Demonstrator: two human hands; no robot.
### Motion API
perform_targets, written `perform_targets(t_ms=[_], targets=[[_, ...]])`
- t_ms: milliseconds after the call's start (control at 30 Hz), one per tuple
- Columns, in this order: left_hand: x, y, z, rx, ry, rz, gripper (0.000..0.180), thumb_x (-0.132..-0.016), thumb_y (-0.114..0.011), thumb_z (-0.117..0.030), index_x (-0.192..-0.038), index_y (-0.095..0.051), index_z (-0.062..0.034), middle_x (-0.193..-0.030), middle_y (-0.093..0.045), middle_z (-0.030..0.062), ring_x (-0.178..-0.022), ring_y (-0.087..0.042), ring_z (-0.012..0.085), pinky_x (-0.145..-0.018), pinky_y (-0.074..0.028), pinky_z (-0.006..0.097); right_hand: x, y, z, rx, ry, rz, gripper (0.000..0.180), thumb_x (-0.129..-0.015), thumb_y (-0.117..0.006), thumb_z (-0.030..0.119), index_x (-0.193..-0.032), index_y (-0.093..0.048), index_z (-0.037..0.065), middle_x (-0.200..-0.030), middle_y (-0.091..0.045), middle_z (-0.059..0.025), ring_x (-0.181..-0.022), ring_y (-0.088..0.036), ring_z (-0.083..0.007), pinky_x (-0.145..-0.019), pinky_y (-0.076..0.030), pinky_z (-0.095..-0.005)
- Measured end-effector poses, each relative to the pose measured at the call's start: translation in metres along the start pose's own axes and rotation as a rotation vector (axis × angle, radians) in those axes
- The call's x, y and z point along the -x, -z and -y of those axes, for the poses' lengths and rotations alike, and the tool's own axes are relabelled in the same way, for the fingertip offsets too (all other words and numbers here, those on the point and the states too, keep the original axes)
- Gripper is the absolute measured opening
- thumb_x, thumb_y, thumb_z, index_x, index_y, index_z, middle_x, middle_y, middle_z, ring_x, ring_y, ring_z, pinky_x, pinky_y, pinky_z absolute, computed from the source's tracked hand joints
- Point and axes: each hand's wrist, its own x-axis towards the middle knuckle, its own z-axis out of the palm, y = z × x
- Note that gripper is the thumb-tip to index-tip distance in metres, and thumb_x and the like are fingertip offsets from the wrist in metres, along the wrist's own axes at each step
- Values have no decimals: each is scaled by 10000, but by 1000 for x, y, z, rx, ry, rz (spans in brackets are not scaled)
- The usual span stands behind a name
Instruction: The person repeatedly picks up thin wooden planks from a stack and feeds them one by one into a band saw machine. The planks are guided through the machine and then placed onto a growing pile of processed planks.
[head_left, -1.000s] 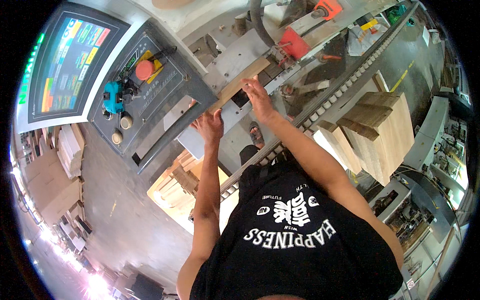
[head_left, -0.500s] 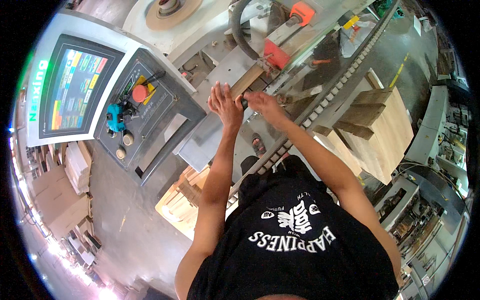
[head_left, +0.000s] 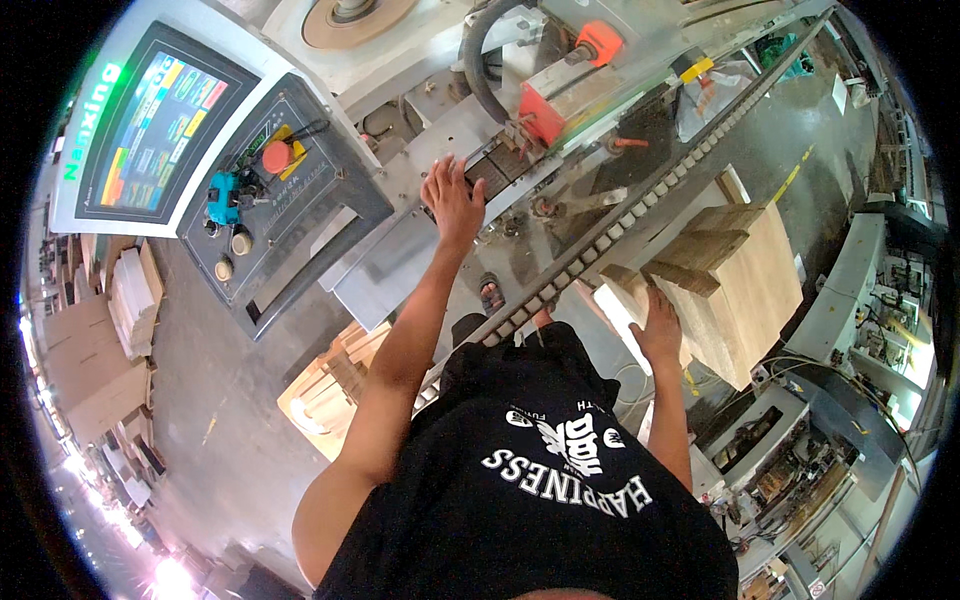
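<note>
My left hand (head_left: 455, 202) hovers at or rests on the grey metal infeed table (head_left: 425, 172), fingers stretched and a little apart, nothing in them. Whether the fingertips press on the metal cannot be made out. Just beyond it lies a dark slotted plate (head_left: 503, 168) before the red machine guard (head_left: 541, 113). Over on the right, my right hand (head_left: 658, 328) reaches to a stack of pale wooden boards (head_left: 745, 300). Its fingers are extended against the near boards, with no grip closed around one.
A control panel with a lit screen (head_left: 152, 125) and a red button (head_left: 277, 156) stands at left. The chain track (head_left: 590, 250) runs diagonally past me. Below the table sit more wood pieces (head_left: 335, 385). A black hose (head_left: 480, 75) curves over the machine.
My right hand has left my left hand's side and swung right to the boards. The wooden strip by the red guard is no longer visible. My left hand stays near the table.
</note>
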Motion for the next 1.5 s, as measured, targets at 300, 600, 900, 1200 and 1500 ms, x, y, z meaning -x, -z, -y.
perform_targets(t_ms=[300, 600, 900, 1200, 1500], targets=[[135, 75, -38, 230, 112, 268, 532, -883, -808, -206, -1372, -614, -132, -1472, -570, 105, -1444, -463, 345, -1196, -299, 536, 6, -72, -86, 129, -21, -153, 728, -896, -731, 117, -1574, -467, 93, -1432, -635, -223, -1289, -622, -439, -1080, -535, -525], [107, 123, -115, 297, -323, 331, 670, -889, -820, -370, -1467, -583, -127, -1525, -574, 93, -1514, -434, 324, -1290, -193, 544, -23, 39, 83, 21, 516, -233, 517, -854, -644, 85, -1370, -631, 92, -1204, -710, -136, -1111, -668, -362, -941, -524, -521], [127, 96, 6, 228, -53, 419, 638, -867, -828, -298, -1426, -594, -98, -1420, -636, 137, -1359, -559, 353, -1169, -402, 510, -82, 17, 246, -72, 733, -224, 440, -892, -688, 120, -1327, -629, 109, -1287, -664, -114, -1242, -607, -335, -1096, -460, -490], [122, 120, 108, 0, 141, 111, 585, -909, -820, -300, -1417, -593, -119, -1383, -610, 140, -1315, -540, 387, -1142, -373, 575, -106, -20, 302, -561, 558, -75, 594, -861, -853, 202, -1387, -602, 89, -1441, -565, -123, -1375, -525, -346, -1164, -436, -486], [94, 90, 131, 97, 167, -50, 499, -883, -816, -179, -1357, -667, -131, -1572, -515, 130, -1468, -461, 380, -1196, -331, 560, -142, -70, 375, -1741, 69, 299, 464, -978, -825, 330, -1291, -567, 105, -1273, -643, -75, -1075, -632, -149, -912, -515, -296]])
